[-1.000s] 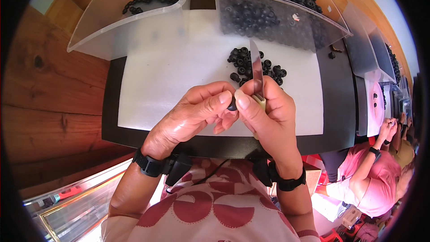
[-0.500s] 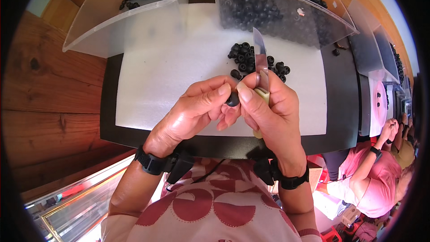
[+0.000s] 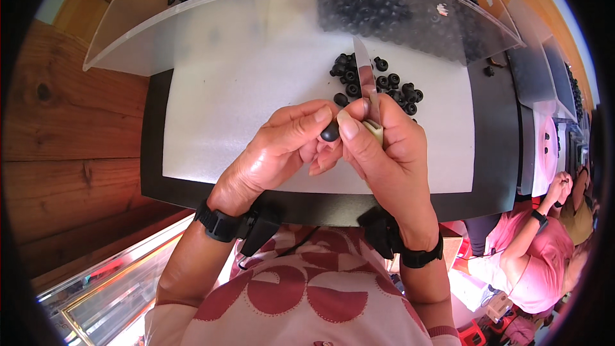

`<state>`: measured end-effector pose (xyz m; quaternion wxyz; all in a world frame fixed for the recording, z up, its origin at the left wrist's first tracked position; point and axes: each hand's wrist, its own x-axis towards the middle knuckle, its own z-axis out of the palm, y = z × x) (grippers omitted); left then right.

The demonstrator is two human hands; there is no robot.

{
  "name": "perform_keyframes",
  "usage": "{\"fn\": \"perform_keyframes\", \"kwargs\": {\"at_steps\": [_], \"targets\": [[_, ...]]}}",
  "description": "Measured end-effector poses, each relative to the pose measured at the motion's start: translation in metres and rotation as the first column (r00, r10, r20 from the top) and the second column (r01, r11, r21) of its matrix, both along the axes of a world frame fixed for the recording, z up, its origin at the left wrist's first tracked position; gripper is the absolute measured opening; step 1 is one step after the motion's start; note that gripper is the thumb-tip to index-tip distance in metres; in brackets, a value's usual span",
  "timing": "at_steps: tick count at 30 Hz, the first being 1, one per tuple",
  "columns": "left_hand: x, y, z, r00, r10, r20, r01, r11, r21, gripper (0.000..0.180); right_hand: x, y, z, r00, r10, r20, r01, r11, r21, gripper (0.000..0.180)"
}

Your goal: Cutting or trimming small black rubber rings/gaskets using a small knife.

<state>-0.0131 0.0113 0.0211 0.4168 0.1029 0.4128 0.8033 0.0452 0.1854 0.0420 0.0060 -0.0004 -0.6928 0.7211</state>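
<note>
My left hand (image 3: 282, 138) pinches a small, smooth, round black piece (image 3: 330, 131) between thumb and fingers. Close against it, my right hand (image 3: 387, 157) is wrapped round the pale handle of a knife (image 3: 365, 69). The blade points up and away from me, and my right thumb tip is beside the black piece. Just beyond the hands, a loose heap of similar black pieces (image 3: 351, 75) lies on a white mat (image 3: 218, 122). Several show ring-shaped, hollowed ends. The fingertips behind the held piece are partly hidden.
A large clear bin (image 3: 410, 32) full of black pieces stands at the back right; another clear bin (image 3: 160, 25) with fewer stands at the back left. The mat lies on a dark table (image 3: 493, 154). At the right, a person in pink (image 3: 532, 250) works beside more bins.
The held black piece has turned slightly in my left fingers, showing a smoother side. The view has shifted a little; both hands keep their grips, and the knife tilts slightly more leftward.
</note>
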Motion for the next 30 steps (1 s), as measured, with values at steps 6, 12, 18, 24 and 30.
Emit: {"fn": "perform_keyframes", "kwargs": {"at_steps": [6,12,18,24,30], "targets": [[-0.006,-0.004,-0.013,0.999,0.045,0.007,-0.045,0.997,0.055,0.042,0.010,0.002,0.006,0.990,0.043,-0.131,-0.003,0.956,0.293,0.020],[-0.006,-0.003,-0.022,0.994,0.109,-0.001,-0.109,0.992,0.071,0.049,0.028,0.008,0.007,0.993,0.101,-0.067,-0.059,0.882,0.467,0.020],[-0.005,0.000,-0.019,0.989,0.146,-0.020,-0.145,0.988,0.047,0.052,0.031,0.007,0.001,0.982,0.098,-0.160,-0.003,0.860,0.510,0.020],[-0.002,0.002,-0.019,0.986,0.165,-0.029,-0.164,0.985,0.047,0.054,0.031,0.008,0.002,0.982,0.088,-0.170,0.017,0.843,0.537,0.020],[0.001,0.002,-0.020,0.984,0.174,-0.039,-0.172,0.984,0.045,0.051,0.033,0.009,0.002,0.983,0.083,-0.164,0.022,0.833,0.552,0.019]]}}
